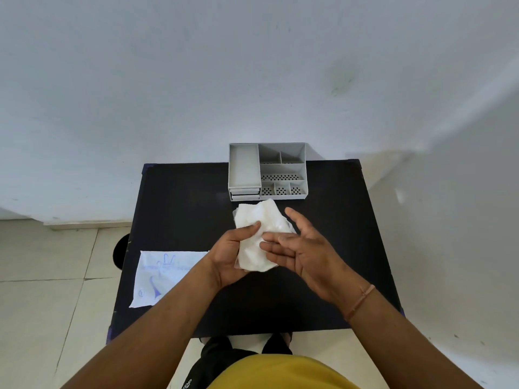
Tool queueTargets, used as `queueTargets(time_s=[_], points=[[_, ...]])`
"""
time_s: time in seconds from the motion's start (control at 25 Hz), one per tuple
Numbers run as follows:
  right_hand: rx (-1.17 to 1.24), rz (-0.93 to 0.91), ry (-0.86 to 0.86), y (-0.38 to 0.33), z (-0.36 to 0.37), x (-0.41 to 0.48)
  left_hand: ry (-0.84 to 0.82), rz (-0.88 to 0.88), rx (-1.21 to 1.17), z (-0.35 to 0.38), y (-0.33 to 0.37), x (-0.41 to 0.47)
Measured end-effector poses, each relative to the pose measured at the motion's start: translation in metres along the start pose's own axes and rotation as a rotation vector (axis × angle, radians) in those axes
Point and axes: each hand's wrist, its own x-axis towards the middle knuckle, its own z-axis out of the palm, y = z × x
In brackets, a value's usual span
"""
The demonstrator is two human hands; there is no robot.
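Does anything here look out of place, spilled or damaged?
Nothing is spilled or broken. Only the white printed packet lies askew near the left edge of the black table; the left hand holds a crumpled white wipe.

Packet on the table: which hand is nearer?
Left. The left hand, gripping the cloth, is just right of the packet; the right hand lies beyond the cloth.

Left grip [233, 254] curled, thumb pressing, right grip [303, 248] flat, fingers straight
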Motion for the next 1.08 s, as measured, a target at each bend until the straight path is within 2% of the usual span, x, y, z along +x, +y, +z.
queueTargets(time_s=[0.08, 0.16, 0.2, 0.24, 0.28, 0.36, 0.44, 0.6, 0.72, 0.88, 1.08], points=[[-0.116, -0.147, 0.031, -0.004, -0.014, -0.004, -0.014, 0.021, -0.067, 0.006, -0.008, 0.005], [-0.38, -0.38, 0.239, -0.009, -0.033, -0.003, -0.011, 0.032, -0.108, 0.013, -0.015, 0.009], [-0.539, -0.447, 0.319, -0.011, -0.045, -0.001, -0.007, 0.034, -0.116, 0.017, -0.018, 0.011], [-0.639, -0.43, 0.328, -0.011, -0.055, 0.001, -0.006, 0.033, -0.122, 0.022, -0.021, 0.013], [-0.63, -0.321, 0.273, -0.012, -0.064, 0.003, -0.015, 0.03, -0.141, 0.029, -0.024, 0.014], [-0.314, -0.021, 0.08, -0.006, -0.072, 0.005, -0.028, 0.025, -0.191, 0.044, -0.032, 0.018], [-0.021, 0.104, -0.038, 0.006, -0.07, 0.006, -0.027, 0.033, -0.229, 0.055, -0.042, 0.025], [0.27, 0.014, -0.14, 0.016, -0.08, 0.006, 0.006, 0.108, -0.363, 0.069, -0.045, 0.035], [0.279, -0.025, -0.223, 0.012, -0.094, 0.009, 0.061, 0.158, -0.471, 0.073, -0.035, 0.033], [0.045, -0.12, -0.052, 0.009, -0.081, 0.026, 0.078, 0.18, -0.466, 0.074, -0.035, 0.041], [0.109, -0.116, 0.103, 0.008, -0.066, 0.042, 0.105, 0.237, -0.288, 0.076, -0.041, 0.048]])
